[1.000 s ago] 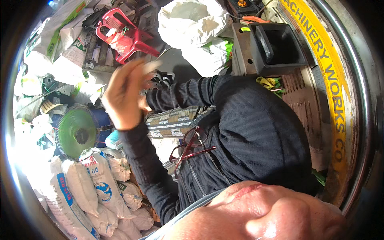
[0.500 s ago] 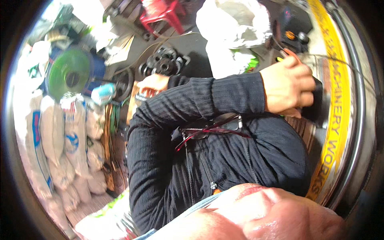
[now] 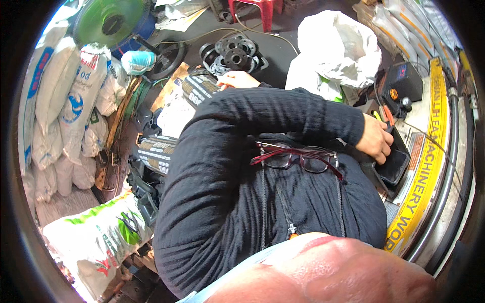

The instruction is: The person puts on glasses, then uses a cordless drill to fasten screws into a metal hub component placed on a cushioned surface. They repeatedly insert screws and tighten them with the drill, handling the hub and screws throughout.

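My left arm crosses over my body, and my left hand [image 3: 375, 143] is at the black open box [image 3: 395, 165] on the right. Its fingers curl down at the box's edge, with their tips partly hidden. Beside it an orange-handled tool [image 3: 388, 115] stands up. My right hand [image 3: 237, 80] rests by the patterned trouser knee [image 3: 199, 90], its fingers bent; my left sleeve covers its lower part, so what it holds cannot be seen. Red-framed glasses [image 3: 303, 162] hang at the front of my dark top.
Black spools [image 3: 237, 58] lie on the floor ahead. A white plastic bag [image 3: 316, 45] and a black power box [image 3: 402, 83] stand right, beside a yellow lettered strip [image 3: 429, 146]. Left are a green fan [image 3: 112, 24], stacked sacks [image 3: 73, 103] and a white-green bag [image 3: 101, 237].
The whole view has shifted, so my knees and the left-hand bag show more. My left hand's fingers sit lower against the black box, whose inside is now visible.
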Demonstrator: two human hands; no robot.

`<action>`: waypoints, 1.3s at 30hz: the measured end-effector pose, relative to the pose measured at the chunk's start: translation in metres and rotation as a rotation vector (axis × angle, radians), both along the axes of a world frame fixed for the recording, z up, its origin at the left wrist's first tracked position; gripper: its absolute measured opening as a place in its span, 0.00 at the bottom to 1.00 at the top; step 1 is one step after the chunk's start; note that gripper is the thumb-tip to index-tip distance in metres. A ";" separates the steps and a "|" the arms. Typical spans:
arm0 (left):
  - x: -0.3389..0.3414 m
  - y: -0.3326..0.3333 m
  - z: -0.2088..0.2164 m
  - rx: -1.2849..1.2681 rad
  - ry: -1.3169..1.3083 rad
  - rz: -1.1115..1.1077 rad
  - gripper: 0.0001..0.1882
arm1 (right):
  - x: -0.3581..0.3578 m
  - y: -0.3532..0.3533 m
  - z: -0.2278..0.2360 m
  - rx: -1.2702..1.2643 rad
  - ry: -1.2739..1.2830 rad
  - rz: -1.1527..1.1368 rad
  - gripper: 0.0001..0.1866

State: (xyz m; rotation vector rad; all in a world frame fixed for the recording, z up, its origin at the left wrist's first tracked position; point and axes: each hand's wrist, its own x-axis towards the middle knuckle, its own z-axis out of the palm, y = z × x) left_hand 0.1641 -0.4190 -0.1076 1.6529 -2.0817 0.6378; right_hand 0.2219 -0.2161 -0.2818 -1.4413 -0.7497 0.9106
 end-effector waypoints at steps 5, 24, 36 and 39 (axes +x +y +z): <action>-0.009 0.028 0.022 0.058 0.087 0.060 0.10 | -0.010 0.014 0.005 -0.023 0.013 0.070 0.22; 0.042 0.411 0.061 0.267 0.095 1.558 0.20 | 0.075 0.031 0.089 0.286 -0.419 -0.288 0.60; 0.165 0.460 -0.027 -0.091 0.182 1.473 0.25 | 0.233 0.128 0.035 0.433 -0.268 -0.461 0.71; 0.133 0.495 -0.057 -0.169 0.365 1.590 0.29 | 0.321 0.148 0.019 0.413 -0.405 -0.551 0.71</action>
